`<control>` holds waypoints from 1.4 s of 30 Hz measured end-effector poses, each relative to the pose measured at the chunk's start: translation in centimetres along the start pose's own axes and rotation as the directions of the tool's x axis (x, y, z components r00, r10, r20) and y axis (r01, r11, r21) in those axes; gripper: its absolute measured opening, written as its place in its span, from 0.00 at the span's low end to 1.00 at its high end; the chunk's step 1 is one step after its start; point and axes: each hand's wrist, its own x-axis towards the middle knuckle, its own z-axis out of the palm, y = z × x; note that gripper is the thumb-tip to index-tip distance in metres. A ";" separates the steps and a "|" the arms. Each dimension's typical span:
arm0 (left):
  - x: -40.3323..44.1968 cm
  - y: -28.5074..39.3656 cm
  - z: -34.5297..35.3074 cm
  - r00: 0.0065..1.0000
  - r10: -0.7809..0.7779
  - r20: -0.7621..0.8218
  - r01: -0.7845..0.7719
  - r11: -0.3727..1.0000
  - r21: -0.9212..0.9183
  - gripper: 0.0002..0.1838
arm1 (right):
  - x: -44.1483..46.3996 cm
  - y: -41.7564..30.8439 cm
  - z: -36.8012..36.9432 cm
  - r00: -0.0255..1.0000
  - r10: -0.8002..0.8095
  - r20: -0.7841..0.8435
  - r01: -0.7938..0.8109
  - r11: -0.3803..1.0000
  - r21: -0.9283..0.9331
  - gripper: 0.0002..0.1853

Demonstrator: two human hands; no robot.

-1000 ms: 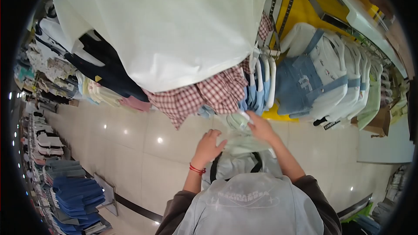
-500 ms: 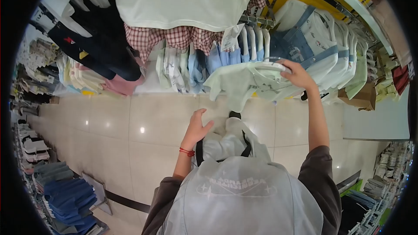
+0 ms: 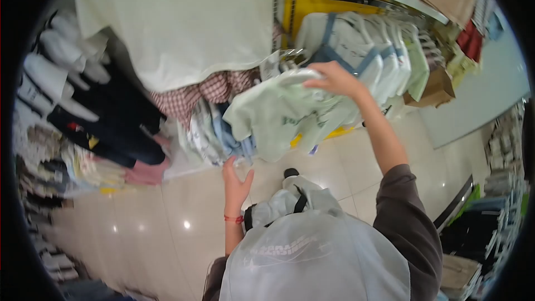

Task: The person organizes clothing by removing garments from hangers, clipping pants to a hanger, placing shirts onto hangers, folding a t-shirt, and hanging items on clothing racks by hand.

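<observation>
My right hand [image 3: 339, 79] grips a white hanger [image 3: 294, 76] near its top, with the fingers wrapped round it. From the hanger hangs a pale green top [image 3: 273, 112] with dark lettering on its front. Lower and to the left, my left hand [image 3: 237, 187] is empty, its thumb and fingers apart. Close above its fingertips are blue garments [image 3: 227, 134] on the low rack. The held top covers part of that rack.
A large cream shirt [image 3: 184, 28] hangs in front over a red checked garment [image 3: 195, 93]. White tops with blue straps [image 3: 384, 61] hang at right, near a cardboard box [image 3: 434, 90]. Dark trousers [image 3: 120, 120] hang at left. Tiled floor [image 3: 195, 206] lies below.
The view has swung to the right and tilted. My right hand has carried the green top leftward along the rack, and my left hand is closer to the hanging clothes.
</observation>
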 end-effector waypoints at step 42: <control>-2.3 6.8 -8.5 0.961 0.263 -0.085 -0.219 0.912 0.347 0.05 | -8.3 -8.5 11.5 0.944 -0.148 0.296 0.119 0.986 0.115 0.20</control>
